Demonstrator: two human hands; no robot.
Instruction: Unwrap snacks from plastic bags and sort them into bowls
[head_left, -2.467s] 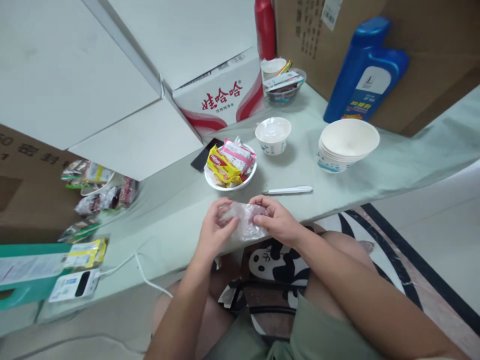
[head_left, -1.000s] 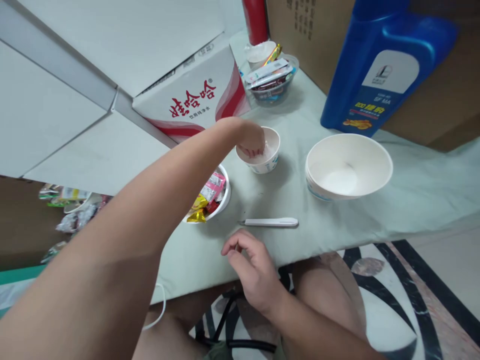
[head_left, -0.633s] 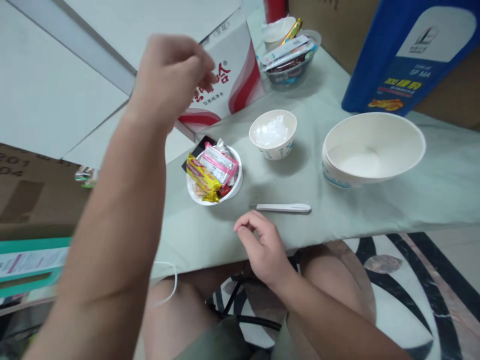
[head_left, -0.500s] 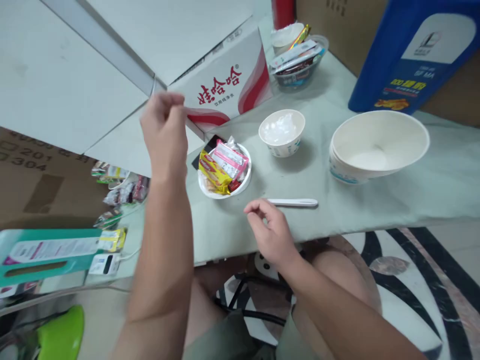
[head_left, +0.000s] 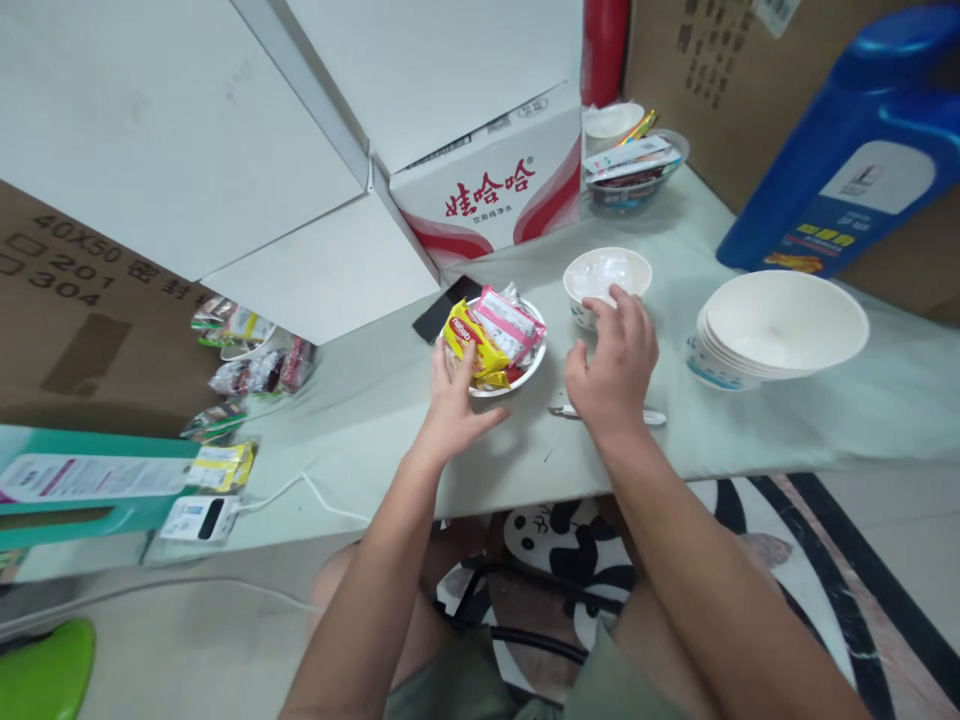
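Observation:
My left hand [head_left: 454,410] is open, fingers spread, at the near left side of a white bowl [head_left: 534,368] heaped with wrapped snacks. A yellow packet [head_left: 475,338] and a pink-and-white packet [head_left: 510,325] lie on top; the fingertips overlap the yellow one, and whether they press on it I cannot tell. My right hand [head_left: 616,365], open with bent fingers, is at the near rim of a paper bowl [head_left: 581,312] with clear plastic [head_left: 604,272] inside. Below that hand lies a white-handled knife [head_left: 654,417], partly hidden by the wrist.
Stacked paper bowls [head_left: 724,365] stand at right before a blue jug [head_left: 817,200]. A white carton [head_left: 487,200] and a clear tub of packets [head_left: 637,190] are at the back. A black phone-like slab [head_left: 439,312] lies behind the snack bowl. A white cable [head_left: 330,500] runs along the left.
My left hand has come down from in front of the carton to the snack bowl and opened. My right hand has moved from beside the knife to the plastic-filled bowl, fingers spreading. The view has shifted.

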